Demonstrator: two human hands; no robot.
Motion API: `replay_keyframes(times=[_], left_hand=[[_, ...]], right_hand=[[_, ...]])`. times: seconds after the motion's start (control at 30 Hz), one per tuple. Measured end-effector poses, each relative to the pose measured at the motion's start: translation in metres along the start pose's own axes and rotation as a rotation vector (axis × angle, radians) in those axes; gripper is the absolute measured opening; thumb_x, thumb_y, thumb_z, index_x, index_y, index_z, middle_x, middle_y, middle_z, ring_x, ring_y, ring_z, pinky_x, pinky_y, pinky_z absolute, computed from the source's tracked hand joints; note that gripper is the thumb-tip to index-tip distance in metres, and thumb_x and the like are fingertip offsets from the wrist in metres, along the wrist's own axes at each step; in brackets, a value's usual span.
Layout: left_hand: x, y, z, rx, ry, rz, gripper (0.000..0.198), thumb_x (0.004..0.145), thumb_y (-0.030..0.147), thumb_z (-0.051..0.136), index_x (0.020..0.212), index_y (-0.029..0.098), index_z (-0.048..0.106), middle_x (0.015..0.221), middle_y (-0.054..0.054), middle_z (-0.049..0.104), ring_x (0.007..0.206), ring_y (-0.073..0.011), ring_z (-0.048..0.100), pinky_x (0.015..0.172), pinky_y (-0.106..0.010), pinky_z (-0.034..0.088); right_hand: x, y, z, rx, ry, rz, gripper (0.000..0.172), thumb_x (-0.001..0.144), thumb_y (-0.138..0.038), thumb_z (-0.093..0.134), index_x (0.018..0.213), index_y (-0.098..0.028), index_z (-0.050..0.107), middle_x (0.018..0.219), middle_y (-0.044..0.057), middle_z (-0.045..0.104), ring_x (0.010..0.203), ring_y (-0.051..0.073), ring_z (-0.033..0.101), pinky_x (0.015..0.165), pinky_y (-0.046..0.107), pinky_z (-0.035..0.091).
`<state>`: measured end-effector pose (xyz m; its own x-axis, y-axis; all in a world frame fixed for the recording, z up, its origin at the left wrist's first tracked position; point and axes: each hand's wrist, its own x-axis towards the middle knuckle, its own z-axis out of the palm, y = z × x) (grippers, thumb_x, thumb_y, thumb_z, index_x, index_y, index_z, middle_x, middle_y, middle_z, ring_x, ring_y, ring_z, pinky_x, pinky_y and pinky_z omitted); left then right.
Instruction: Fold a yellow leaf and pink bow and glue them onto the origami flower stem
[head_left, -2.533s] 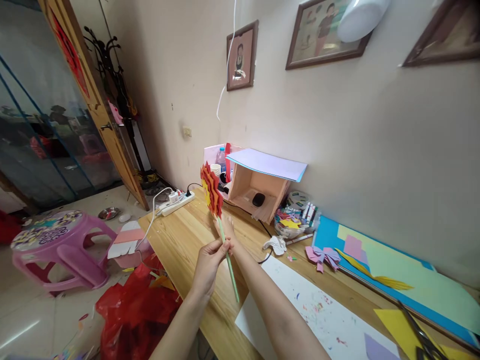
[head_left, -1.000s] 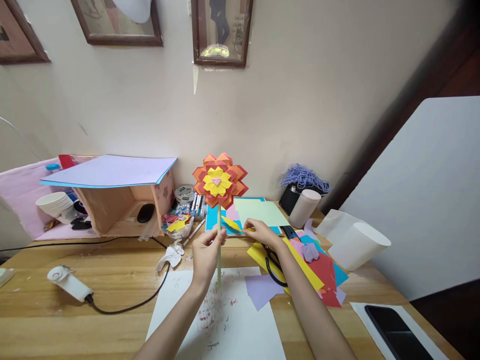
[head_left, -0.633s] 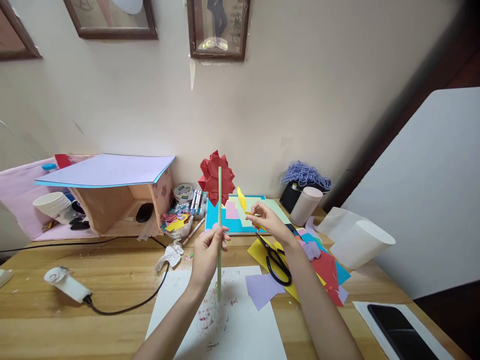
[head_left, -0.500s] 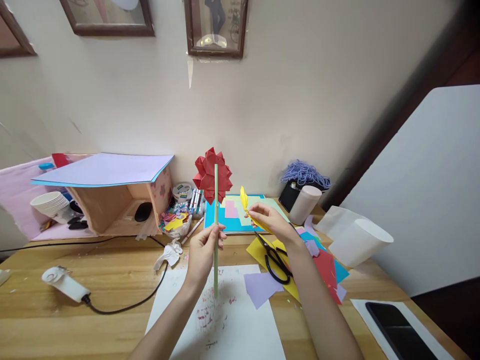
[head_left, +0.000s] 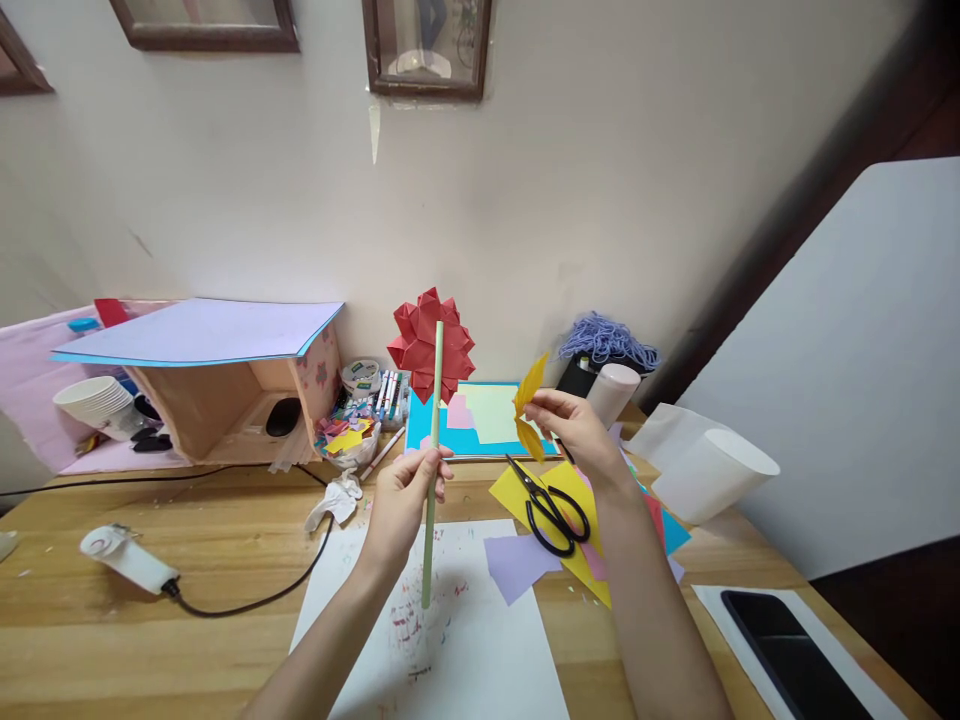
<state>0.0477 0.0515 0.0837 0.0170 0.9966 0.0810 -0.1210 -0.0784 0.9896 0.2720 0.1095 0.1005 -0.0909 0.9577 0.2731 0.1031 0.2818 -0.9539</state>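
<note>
My left hand [head_left: 409,490] pinches the pale green stem of a red folded-paper flower [head_left: 416,345]. The stem [head_left: 430,520] stands nearly upright, its lower end above a marked white sheet [head_left: 480,640]. The back of the bloom faces me, with the stem's top lying across it. To the right, my right hand [head_left: 570,425] holds a yellow paper leaf pair [head_left: 532,385] between thumb and fingers, apart from the stem. Below that hand, black-handled scissors [head_left: 551,510] rest on yellow paper [head_left: 592,575], beside a piece of purple paper [head_left: 517,565].
A glue gun [head_left: 127,560] with a black cord lies at left, near a crumpled tissue [head_left: 337,500]. Behind stand a cardboard box [head_left: 210,410] and markers [head_left: 388,393]. A white paper roll [head_left: 720,475] and a phone [head_left: 795,650] are at right.
My right hand has moved right with the yellow leaf pair and turned it, so both leaves show more fully. The flower stem has tilted slightly; the left hand keeps its hold. The view has shifted slightly.
</note>
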Motion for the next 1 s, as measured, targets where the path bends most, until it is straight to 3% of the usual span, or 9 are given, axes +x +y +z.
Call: replay_keyframes(times=[0.23, 0.5, 1.0], left_hand=[[-0.007, 0.0, 0.008, -0.035, -0.097, -0.135, 0.038, 0.073, 0.047, 0.058, 0.086, 0.012, 0.066, 0.064, 0.001, 0.051, 0.049, -0.0063, 0.04, 0.046, -0.019, 0.037], [-0.012, -0.003, 0.019, -0.013, -0.167, -0.216, 0.042, 0.07, 0.052, 0.058, 0.082, 0.012, 0.066, 0.056, 0.003, 0.047, 0.044, -0.006, 0.039, 0.044, -0.02, 0.036], [-0.017, -0.005, 0.026, -0.011, -0.239, -0.24, 0.04, 0.071, 0.05, 0.057, 0.077, 0.011, 0.065, 0.053, 0.004, 0.046, 0.043, -0.0061, 0.038, 0.044, -0.02, 0.034]], right_hand=[[-0.016, -0.028, 0.008, -0.073, -0.061, -0.185, 0.016, 0.08, -0.034, 0.056, 0.082, -0.021, 0.063, 0.081, 0.002, 0.054, 0.073, 0.014, 0.051, 0.054, 0.022, 0.041], [-0.018, -0.029, 0.026, -0.208, -0.049, -0.304, 0.016, 0.082, -0.03, 0.054, 0.092, -0.021, 0.063, 0.088, 0.004, 0.06, 0.083, 0.017, 0.057, 0.075, 0.03, 0.046], [-0.017, -0.03, 0.031, -0.415, -0.149, -0.342, 0.015, 0.084, -0.026, 0.05, 0.091, -0.022, 0.063, 0.088, 0.003, 0.062, 0.08, 0.017, 0.056, 0.071, 0.028, 0.044]])
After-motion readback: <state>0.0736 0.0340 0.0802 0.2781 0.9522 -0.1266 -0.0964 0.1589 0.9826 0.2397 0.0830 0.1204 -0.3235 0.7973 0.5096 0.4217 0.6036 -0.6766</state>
